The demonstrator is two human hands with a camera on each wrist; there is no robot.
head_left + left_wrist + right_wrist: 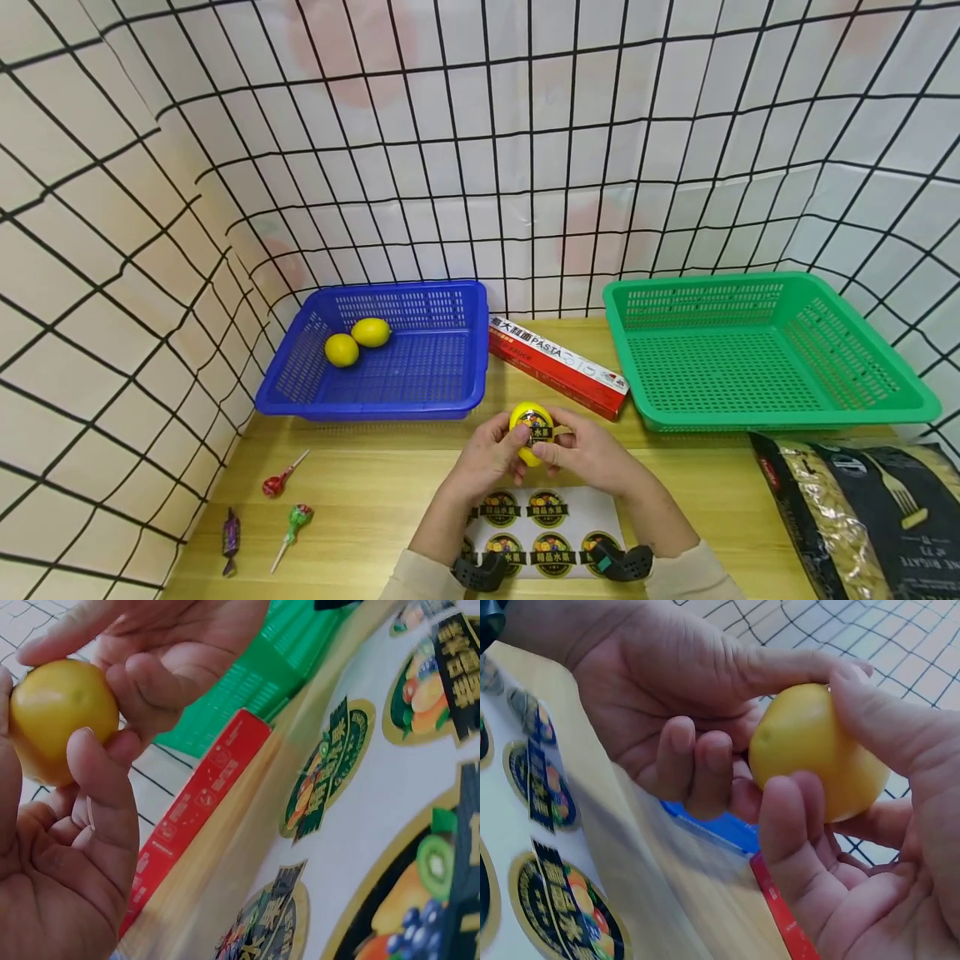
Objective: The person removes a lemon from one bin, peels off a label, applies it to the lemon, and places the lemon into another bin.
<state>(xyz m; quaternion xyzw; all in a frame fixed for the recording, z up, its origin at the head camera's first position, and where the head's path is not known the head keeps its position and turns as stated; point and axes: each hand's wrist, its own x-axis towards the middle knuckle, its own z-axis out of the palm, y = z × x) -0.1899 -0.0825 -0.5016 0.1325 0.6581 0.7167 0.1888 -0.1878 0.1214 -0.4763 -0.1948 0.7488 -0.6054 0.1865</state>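
Note:
A yellow lemon is held between both hands above the table. A dark round sticker with fruit pictures and gold lettering lies on its upper side. My left hand grips the lemon from the left, its thumb on the sticker's edge. From the other side my right hand pinches it, thumb likewise against the sticker. Both wrist views show the lemon's bare underside, with fingers curled around it. Below the hands lies a white sheet of stickers, partly covered by the forearms.
A blue basket at the back left contains two lemons. A green basket stands back right, a red pasta box between them. Lollipops and a purple-wrapped candy lie left; a pasta bag lies right.

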